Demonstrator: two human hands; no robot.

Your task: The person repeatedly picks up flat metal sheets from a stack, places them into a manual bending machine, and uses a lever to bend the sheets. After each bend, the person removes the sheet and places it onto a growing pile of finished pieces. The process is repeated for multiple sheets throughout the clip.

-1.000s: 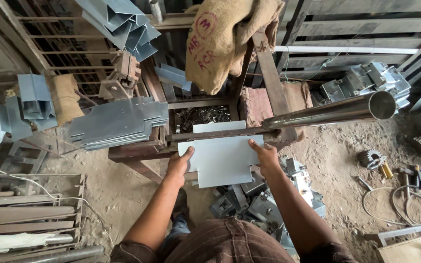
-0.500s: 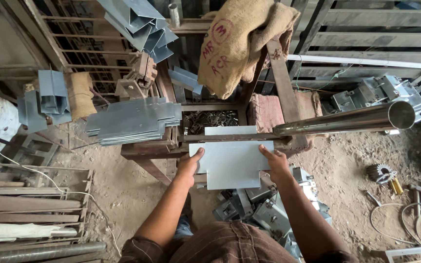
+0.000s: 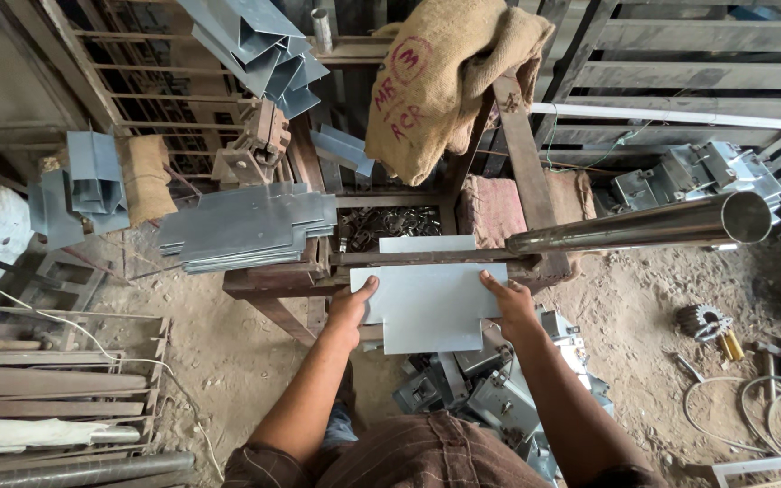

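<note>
The left hand and right hand each grip a side edge of the grey metal sheet, lying flat under the bender's bar at 12 o'clock of the hands; the stack of blanks sits at 10 o'clock. Uneven pushing could skew the sheet; its sharp edges might cut fingers.

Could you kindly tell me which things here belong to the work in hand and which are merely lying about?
In hand:
- flat grey notched metal sheet
- left hand and right hand gripping its sides
- dark bending bar across it

Lying about:
- stack of cut grey sheets
- brown burlap sack
- shiny steel pipe
- small gear wheel
</note>
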